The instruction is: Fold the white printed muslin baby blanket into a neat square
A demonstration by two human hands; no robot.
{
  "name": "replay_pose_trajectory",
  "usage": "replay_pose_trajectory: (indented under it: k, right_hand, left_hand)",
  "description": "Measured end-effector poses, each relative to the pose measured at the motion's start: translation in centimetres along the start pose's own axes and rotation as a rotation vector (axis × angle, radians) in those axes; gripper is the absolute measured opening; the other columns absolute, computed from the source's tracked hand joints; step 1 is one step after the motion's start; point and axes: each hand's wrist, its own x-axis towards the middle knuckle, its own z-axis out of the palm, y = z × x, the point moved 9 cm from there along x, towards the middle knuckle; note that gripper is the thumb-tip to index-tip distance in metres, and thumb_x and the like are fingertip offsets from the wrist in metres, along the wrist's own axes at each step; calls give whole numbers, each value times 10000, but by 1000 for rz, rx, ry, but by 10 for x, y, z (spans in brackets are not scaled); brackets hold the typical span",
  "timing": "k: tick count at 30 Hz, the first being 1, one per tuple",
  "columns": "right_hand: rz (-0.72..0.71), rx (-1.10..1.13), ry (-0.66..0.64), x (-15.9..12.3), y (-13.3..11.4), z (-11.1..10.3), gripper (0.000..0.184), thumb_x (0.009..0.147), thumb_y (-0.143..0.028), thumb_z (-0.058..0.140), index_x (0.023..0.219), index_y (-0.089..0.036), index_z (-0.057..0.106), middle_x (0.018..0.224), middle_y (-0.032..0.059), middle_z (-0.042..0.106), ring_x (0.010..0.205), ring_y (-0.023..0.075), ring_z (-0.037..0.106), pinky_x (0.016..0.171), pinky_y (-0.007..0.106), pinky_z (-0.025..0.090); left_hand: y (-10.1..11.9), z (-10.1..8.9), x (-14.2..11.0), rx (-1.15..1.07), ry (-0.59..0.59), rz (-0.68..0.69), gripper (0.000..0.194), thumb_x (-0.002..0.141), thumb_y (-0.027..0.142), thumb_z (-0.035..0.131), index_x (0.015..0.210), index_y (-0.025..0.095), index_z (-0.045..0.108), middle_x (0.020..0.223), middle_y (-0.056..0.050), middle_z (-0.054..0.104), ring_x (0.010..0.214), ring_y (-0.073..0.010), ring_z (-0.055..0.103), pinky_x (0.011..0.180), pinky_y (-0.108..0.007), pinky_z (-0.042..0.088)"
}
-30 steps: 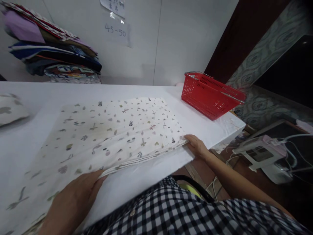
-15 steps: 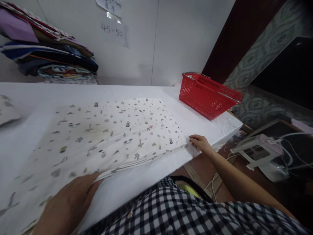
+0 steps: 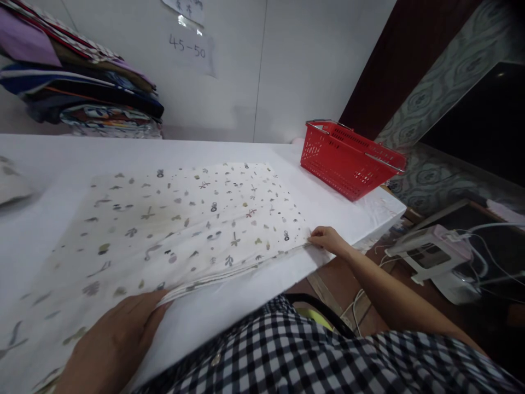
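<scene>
Printed cloth lies flat on the white table, beyond both hands, long axis roughly along its layered near edge. We see left hand gripping that edge, closer to us; right hand pinches the near right corner.

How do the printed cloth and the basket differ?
The cloth is off-white with small motifs; the basket is plain red. The cloth lies flat in layers; the basket stands with holed sides. The left hand and right hand touch the cloth, not the basket. Cloth and basket share the table.
</scene>
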Motion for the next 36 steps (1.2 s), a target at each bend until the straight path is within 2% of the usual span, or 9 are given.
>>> replay_pose_trajectory:
  k: [7, 15, 19, 24, 29, 36]
  right_hand:
    - [98, 28, 11, 4, 10, -4, 141, 680, -276, 592, 636, -147, 554, 399, -63, 417, 380, 66, 359, 392, 200, 249]
    - [137, -96, -35, 8, 12, 2, 144, 722, -241, 589, 621, -147, 549, 380, -57, 441, 352, 64, 381, 382, 186, 282]
    - [108, -167, -50, 11, 9, 3, 137, 722, -229, 587, 617, -146, 560, 395, -47, 458, 371, 72, 399, 395, 190, 296]
    - [30, -260, -1, 14, 4, -1, 74, 702, -213, 563, 670, -151, 588, 466, -37, 501, 455, 89, 448, 449, 197, 315]
    - [-67, -351, 36, 11, -7, -6, 89, 682, -242, 563, 665, -168, 609, 571, -24, 558, 572, 107, 487, 513, 204, 319]
    - [-84, -426, 75, 8, -18, -13, 82, 688, -242, 573, 662, -174, 610, 595, -16, 571, 585, 112, 486, 526, 213, 313]
  left_hand:
    - [4, -1, -2, 18, 32, 41, 488, 844, 497, 286, 1007, 226, 658, 1021, -55, 673, 960, -249, 598, 883, -400, 446]
    - [2, 5, -4, 75, 81, 100, 496, 850, 488, 289, 1029, 205, 656, 1051, -57, 671, 987, -242, 591, 905, -389, 438]
    - [5, 4, -4, 72, 64, 111, 472, 861, 475, 284, 1025, 225, 648, 1042, -36, 675, 990, -229, 593, 909, -384, 439]
    - [13, -5, -5, 59, 100, 141, 477, 864, 471, 262, 994, 234, 655, 994, -37, 688, 938, -224, 617, 866, -376, 470]
    - [12, -8, -5, 59, 129, 132, 447, 859, 469, 269, 965, 257, 648, 991, -28, 689, 918, -228, 628, 839, -383, 489]
    - [17, -9, -4, 43, 131, 142, 430, 849, 471, 276, 941, 274, 647, 963, -29, 695, 904, -239, 632, 841, -393, 490]
